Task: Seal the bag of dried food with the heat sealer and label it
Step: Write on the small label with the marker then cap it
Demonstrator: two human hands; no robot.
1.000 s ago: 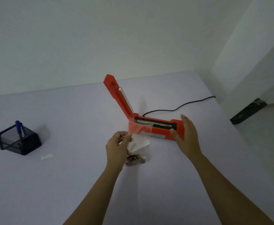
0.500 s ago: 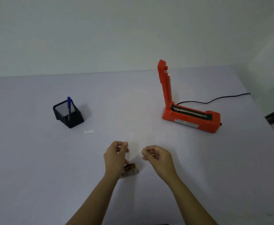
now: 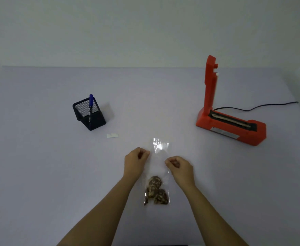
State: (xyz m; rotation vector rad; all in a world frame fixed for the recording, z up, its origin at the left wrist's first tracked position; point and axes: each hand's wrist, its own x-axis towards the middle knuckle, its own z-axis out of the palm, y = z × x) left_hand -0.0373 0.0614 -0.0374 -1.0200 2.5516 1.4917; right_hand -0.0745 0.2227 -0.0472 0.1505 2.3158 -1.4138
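Note:
A clear plastic bag (image 3: 160, 157) lies flat on the table, its top end pointing away from me. Brown dried food (image 3: 156, 191) is bunched at its near end. My left hand (image 3: 135, 159) pinches the bag's left edge with curled fingers. My right hand (image 3: 180, 166) pinches its right edge, a little nearer to me. The orange heat sealer (image 3: 230, 128) stands at the right, about a forearm's length from the bag, with its arm (image 3: 210, 82) raised upright. A small white label (image 3: 112, 135) lies on the table to the bag's left.
A black mesh pen holder (image 3: 89, 115) with a blue pen (image 3: 91, 103) in it stands at the left, just behind the label. The sealer's black cord (image 3: 262, 106) runs off to the right edge. A white wall stands behind the table.
The bag has come away from the sealer's bar and toward me, and now lies flat on the table. My right hand left the sealer and took the bag's right edge.

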